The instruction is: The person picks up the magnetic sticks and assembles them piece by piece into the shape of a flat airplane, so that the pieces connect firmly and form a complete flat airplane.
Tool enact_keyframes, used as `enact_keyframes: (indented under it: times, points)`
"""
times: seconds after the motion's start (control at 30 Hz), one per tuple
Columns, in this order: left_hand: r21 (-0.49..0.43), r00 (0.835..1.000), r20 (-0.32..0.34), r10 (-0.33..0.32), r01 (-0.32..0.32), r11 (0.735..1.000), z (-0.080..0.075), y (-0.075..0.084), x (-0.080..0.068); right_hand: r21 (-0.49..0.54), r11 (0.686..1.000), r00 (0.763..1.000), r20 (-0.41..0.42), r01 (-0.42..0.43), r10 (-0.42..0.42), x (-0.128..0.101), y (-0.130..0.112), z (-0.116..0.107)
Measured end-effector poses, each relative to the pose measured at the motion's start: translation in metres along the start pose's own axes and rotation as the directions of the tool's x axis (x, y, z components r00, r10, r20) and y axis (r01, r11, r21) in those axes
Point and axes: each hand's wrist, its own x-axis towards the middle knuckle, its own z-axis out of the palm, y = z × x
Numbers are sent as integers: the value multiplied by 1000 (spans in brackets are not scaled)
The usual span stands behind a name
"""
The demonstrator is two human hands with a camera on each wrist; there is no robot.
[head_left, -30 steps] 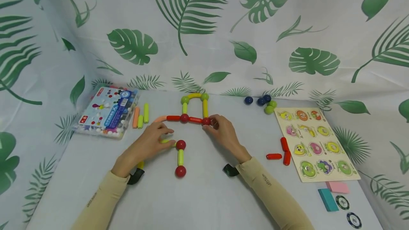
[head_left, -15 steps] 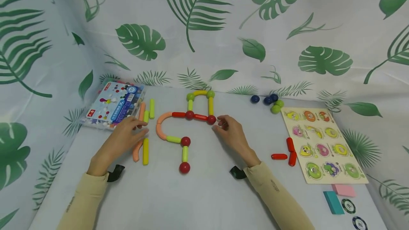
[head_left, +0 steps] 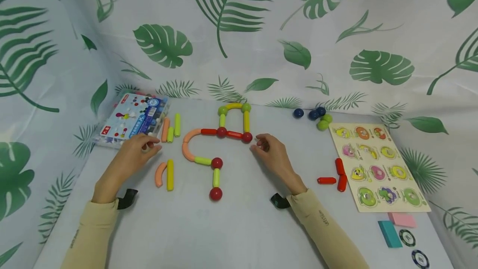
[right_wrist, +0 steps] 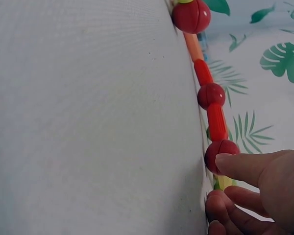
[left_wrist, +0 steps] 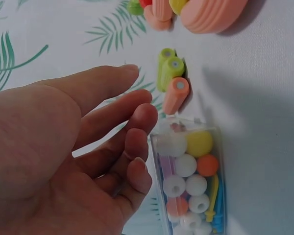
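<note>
On the table lies a joined figure of magnetic sticks and balls. Its peach curved sticks [head_left: 186,148] bend at the left, leading by a lime stick [head_left: 203,161] to a red ball [head_left: 216,163]. Red sticks [head_left: 234,135] run across the top to another red ball [head_left: 247,137]. My right hand [head_left: 274,157] is just right of that end ball, fingers loosely bent and holding nothing. My left hand [head_left: 132,155] hovers left of the figure, near the plastic box [head_left: 98,136]; its relaxed fingers are bare in the left wrist view.
Short peach and lime sticks [head_left: 177,125] lie beside the box. A loose peach curve [head_left: 159,174] and a yellow stick [head_left: 170,175] lie below them. To the right are loose red sticks [head_left: 326,180], a fruit puzzle board [head_left: 381,167], and blue balls [head_left: 298,113].
My left hand has left the lime stick and moved left toward the box. My right hand has come off the end red ball, slightly rightward. The head view has shifted a little.
</note>
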Motion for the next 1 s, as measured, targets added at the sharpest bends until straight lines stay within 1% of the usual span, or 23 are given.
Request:
enact_keyframes:
  times: [0.17, 0.37, 0.6, 1.0]
  points:
    - [16, 1000, -16, 14, -14, 1000, 1, 1, 4, 1, 1000, 1000, -7, -5, 5, -1, 1, -2]
    - [8, 1000, -19, -4, 5, 1000, 3, 3, 8, 10, 1000, 1000, -7, -2, 2, -1, 2, -2]
    - [17, 1000, -29, -11, 11, 1000, 4, 7, 10, -1, 1000, 1000, -1, 7, -7, 1, 2, -2]
    - [-9, 999, -46, -1, 0, 1000, 10, 6, 15, -1, 1000, 1000, 5, 4, -4, 3, 3, -1]
